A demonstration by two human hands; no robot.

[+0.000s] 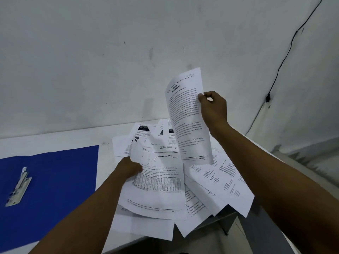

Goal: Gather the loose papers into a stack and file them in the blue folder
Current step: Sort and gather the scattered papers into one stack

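Loose printed papers (pixel 218 178) lie fanned across the white table, some hanging over its front edge. My right hand (pixel 213 107) pinches one text sheet (pixel 185 110) by its right edge and holds it upright above the pile. My left hand (pixel 129 166) grips the left edge of a sheet with a graph and a table (pixel 161 176), lifted slightly off the pile. The blue folder (pixel 55 187) lies open and flat to the left, with its metal fastener clip (pixel 19 186) on the inside.
The white table (pixel 58 139) stands against a pale wall. A black cable (pixel 280 65) runs down the wall at the right. Floor and a grey ledge show beyond the table's right and front edges.
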